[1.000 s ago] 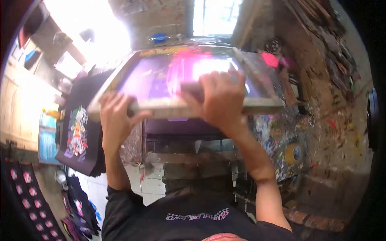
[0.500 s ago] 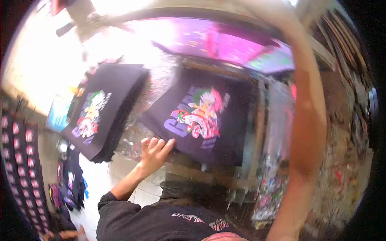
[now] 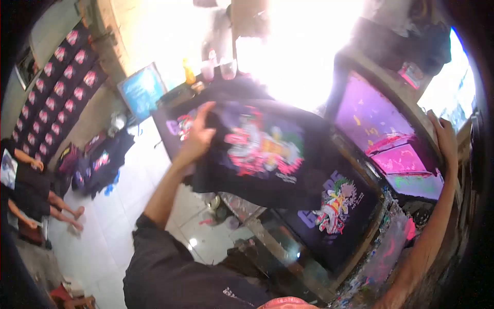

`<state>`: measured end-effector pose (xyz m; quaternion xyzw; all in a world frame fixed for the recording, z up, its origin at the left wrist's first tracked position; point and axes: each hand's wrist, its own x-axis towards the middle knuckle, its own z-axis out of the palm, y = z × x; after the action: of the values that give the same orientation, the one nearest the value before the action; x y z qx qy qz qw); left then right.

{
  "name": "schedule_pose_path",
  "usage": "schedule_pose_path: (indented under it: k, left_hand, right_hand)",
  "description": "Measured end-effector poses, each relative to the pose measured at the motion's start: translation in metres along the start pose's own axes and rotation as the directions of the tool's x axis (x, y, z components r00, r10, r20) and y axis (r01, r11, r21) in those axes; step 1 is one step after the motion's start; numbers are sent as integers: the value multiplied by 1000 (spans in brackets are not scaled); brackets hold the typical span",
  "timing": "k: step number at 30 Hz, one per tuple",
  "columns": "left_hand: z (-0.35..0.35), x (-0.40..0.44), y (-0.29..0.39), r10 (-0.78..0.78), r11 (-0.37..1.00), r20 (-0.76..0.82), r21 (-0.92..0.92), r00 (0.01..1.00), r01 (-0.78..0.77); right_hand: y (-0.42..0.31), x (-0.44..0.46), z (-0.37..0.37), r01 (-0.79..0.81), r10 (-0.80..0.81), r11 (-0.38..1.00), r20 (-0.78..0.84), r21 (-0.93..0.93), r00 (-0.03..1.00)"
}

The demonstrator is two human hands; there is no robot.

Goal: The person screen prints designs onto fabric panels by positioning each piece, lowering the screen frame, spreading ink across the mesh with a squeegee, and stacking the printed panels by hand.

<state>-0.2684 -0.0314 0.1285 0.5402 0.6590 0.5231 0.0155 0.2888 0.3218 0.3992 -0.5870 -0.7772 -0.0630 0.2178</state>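
My left hand (image 3: pixel 198 135) is closed on the edge of a black fabric piece (image 3: pixel 211 172) with a colourful cartoon print. The piece hangs in the air, blurred by motion, partly over a stack of black printed pieces (image 3: pixel 167 116) at the left. Another printed black piece (image 3: pixel 355 226) lies flat on the printing board at the lower right. Above that board, a purple and pink printing screen (image 3: pixel 363 105) stands tilted up. My right hand (image 3: pixel 443 135) is at the screen's far right edge, its fingers bent over the wooden frame.
Cups (image 3: pixel 228 68) and a yellow bottle (image 3: pixel 189 72) stand behind the stack, near a blue framed panel (image 3: pixel 141 90). Rows of printed black fabric (image 3: pixel 56 92) hang at the left. A person (image 3: pixel 31 180) sits below them. Dark clothes (image 3: pixel 103 162) lie by the tiled floor.
My left hand has lifted a printed piece off the board and carried it left toward the stack. Another printed piece shows on the board. The camera view has turned left.
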Motion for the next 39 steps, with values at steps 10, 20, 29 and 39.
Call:
schedule_pose_path:
  k: [10,20,29,39]
  left_hand:
    - [-52,-11,-11,261,575,-58,811,964,-107]
    - [459,-259,320,886,464,355,-676,298,-572]
    - [291,-175,161,305,853,653,136,693,-504]
    - [287,-179,114,186,819,741,246,645,-518]
  right_hand:
    - [-12,-11,3,30,-32,998,-39,-50,999]
    - [-36,-77,-16,317,-317,945,9,-83,948]
    - [-25,-35,3,224,-209,961,-109,162,972]
    - [-11,9,7,404,-382,854,-133,327,915]
